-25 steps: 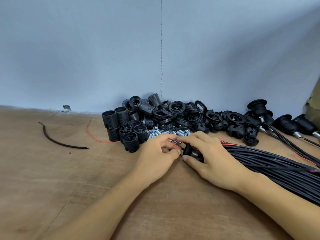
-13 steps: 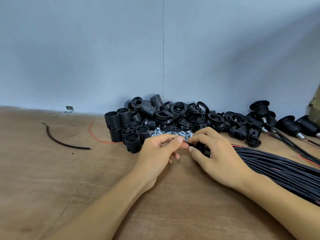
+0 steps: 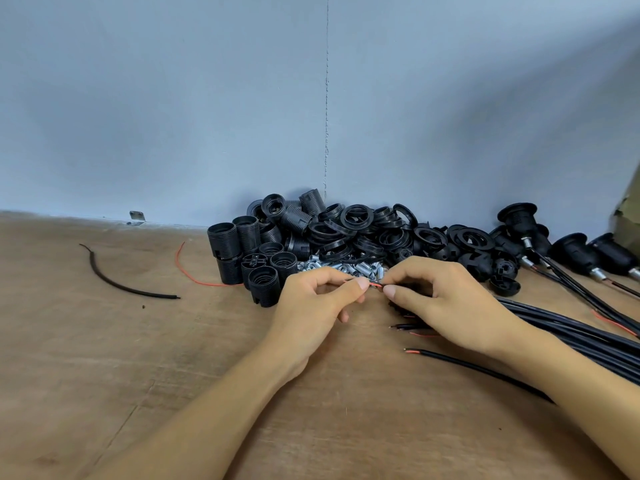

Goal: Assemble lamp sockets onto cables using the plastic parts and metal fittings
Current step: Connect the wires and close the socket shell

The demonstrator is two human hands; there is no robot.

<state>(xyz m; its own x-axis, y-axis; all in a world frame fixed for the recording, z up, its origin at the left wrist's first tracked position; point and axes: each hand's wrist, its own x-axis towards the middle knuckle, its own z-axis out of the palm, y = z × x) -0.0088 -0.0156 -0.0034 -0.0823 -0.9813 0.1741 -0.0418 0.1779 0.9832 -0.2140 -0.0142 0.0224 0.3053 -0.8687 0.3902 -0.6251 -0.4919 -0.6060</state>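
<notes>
Head view shows both hands just in front of the metal fittings (image 3: 346, 268), meeting fingertip to fingertip: the left hand (image 3: 311, 303) pinches the bared red wire end (image 3: 374, 285), and the right hand (image 3: 446, 301) pinches the same cable just behind it, likely steadying it for threading. The cable bundle (image 3: 571, 332) trails right of the fittings; threaded plastic shells (image 3: 242, 251) stand to their left

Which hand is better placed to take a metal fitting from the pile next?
Probably the left hand: most metal fittings lie just behind it, and the right hand lies over the cables.
</notes>
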